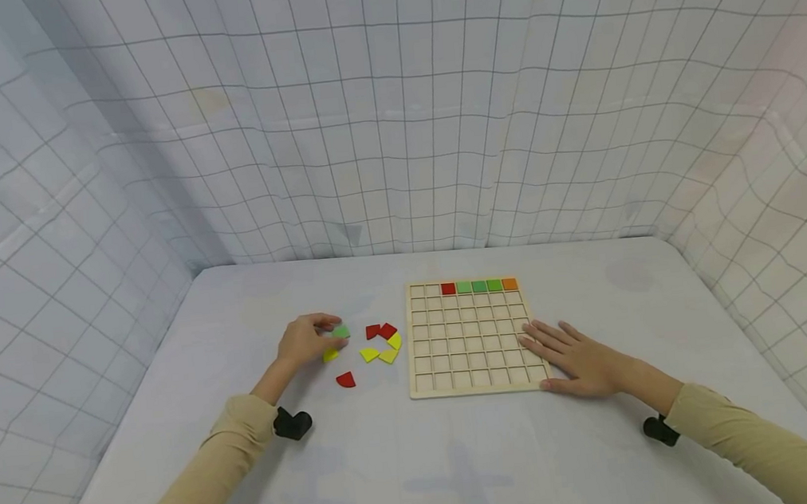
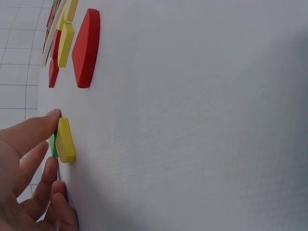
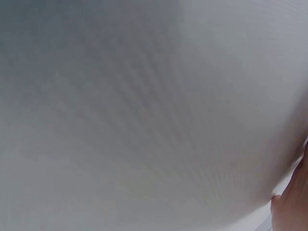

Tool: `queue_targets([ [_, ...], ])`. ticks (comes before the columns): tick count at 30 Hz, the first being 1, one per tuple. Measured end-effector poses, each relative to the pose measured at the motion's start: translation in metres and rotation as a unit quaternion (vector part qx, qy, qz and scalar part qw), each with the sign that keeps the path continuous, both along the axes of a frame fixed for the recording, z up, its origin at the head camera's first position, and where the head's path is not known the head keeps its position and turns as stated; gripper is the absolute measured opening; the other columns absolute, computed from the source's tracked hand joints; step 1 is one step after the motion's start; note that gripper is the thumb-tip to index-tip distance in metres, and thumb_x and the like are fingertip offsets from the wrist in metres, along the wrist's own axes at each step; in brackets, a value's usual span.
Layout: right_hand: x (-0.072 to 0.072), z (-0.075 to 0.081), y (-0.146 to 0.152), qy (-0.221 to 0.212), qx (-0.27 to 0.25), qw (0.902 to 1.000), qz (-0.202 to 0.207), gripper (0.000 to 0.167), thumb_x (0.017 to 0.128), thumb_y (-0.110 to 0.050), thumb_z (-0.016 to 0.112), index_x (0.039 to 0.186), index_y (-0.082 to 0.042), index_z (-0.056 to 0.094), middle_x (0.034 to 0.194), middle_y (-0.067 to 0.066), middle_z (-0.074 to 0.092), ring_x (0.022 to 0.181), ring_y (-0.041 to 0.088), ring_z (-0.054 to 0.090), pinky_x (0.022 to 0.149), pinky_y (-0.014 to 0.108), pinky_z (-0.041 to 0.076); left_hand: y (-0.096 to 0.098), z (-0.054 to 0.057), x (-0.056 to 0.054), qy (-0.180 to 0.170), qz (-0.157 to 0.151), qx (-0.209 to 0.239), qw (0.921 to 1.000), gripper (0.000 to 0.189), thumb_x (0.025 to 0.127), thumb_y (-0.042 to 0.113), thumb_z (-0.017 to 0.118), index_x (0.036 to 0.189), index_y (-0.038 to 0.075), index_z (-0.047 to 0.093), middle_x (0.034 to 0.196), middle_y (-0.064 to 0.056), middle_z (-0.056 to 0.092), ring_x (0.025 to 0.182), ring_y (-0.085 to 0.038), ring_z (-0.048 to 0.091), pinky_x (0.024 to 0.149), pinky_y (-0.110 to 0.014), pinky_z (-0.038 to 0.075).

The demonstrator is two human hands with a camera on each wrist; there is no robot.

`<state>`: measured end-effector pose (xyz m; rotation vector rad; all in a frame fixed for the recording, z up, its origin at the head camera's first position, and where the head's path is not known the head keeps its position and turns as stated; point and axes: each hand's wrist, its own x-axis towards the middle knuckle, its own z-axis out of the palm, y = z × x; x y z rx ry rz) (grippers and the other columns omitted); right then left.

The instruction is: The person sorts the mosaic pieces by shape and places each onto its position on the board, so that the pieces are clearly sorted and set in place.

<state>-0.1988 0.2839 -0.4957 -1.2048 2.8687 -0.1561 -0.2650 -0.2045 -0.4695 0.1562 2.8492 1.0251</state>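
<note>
Pale green, flat, wood-like piece (image 1: pixel 341 332) looked light and hard; the left hand (image 1: pixel 302 341) pinched its edges, likely the best spot.

In the left wrist view, the fingers (image 2: pixel 36 131) and yellow piece (image 2: pixel 66 143) partly hide the green piece (image 2: pixel 53 147).

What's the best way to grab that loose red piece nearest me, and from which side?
Probably pinch the red piece by opposite side edges, coming down from above and the near side. It lies flat, so its edges are what offer a hold; they're exposed, and only bare table shows on its near side.
</note>
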Motion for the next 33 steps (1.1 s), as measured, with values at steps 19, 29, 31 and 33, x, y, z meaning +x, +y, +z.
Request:
queue_targets([
  [19, 0.001, 0.006, -0.004, -0.014, 0.028, 0.9994, -0.011, 0.077, 0.096, -0.055, 0.046, 0.156, -0.017, 0.015, 0.162, 0.008, 0.014, 0.149, 0.029, 0.013, 0.114, 0.058, 0.015, -0.005, 0.005, -0.003, -0.026, -0.008, 0.003, 0.9996, 0.04, 0.081, 0.025, 0.075, 0.115, 0.004, 0.069, 0.109, -0.015, 0.068, 0.098, -0.028, 0.059, 0.084, -0.039, 0.048],
  [29, 0.0, 0.007, -0.005, -0.016, 0.035, 0.9992, -0.013, 0.078, 0.096, -0.055, 0.046, 0.156, -0.017, 0.014, 0.162, 0.008, 0.013, 0.149, 0.029, 0.013, 0.115, 0.058, 0.014, -0.007, 0.003, -0.007, -0.033, -0.015, 0.006, 0.9993, 0.038, 0.08, 0.023, 0.076, 0.113, 0.004, 0.071, 0.11, -0.016, 0.07, 0.1, -0.029, 0.062, 0.086, -0.041, 0.05],
  [31, 0.001, 0.008, -0.005, -0.023, 0.034, 0.9991, -0.014, 0.078, 0.096, -0.054, 0.046, 0.156, -0.016, 0.015, 0.162, 0.008, 0.013, 0.149, 0.03, 0.013, 0.115, 0.059, 0.014, -0.007, 0.003, -0.009, -0.035, -0.018, 0.006, 0.9992, 0.037, 0.08, 0.023, 0.077, 0.112, 0.004, 0.071, 0.109, -0.016, 0.07, 0.1, -0.029, 0.062, 0.086, -0.041, 0.05],
  [33, 0.001, 0.009, -0.005, -0.027, 0.032, 0.999, -0.015, 0.077, 0.096, -0.054, 0.047, 0.155, -0.016, 0.015, 0.162, 0.008, 0.013, 0.149, 0.031, 0.013, 0.115, 0.059, 0.014, -0.007, 0.002, -0.011, -0.036, -0.019, 0.005, 0.9991, 0.037, 0.08, 0.023, 0.077, 0.112, 0.004, 0.072, 0.109, -0.016, 0.07, 0.099, -0.029, 0.061, 0.085, -0.04, 0.05],
])
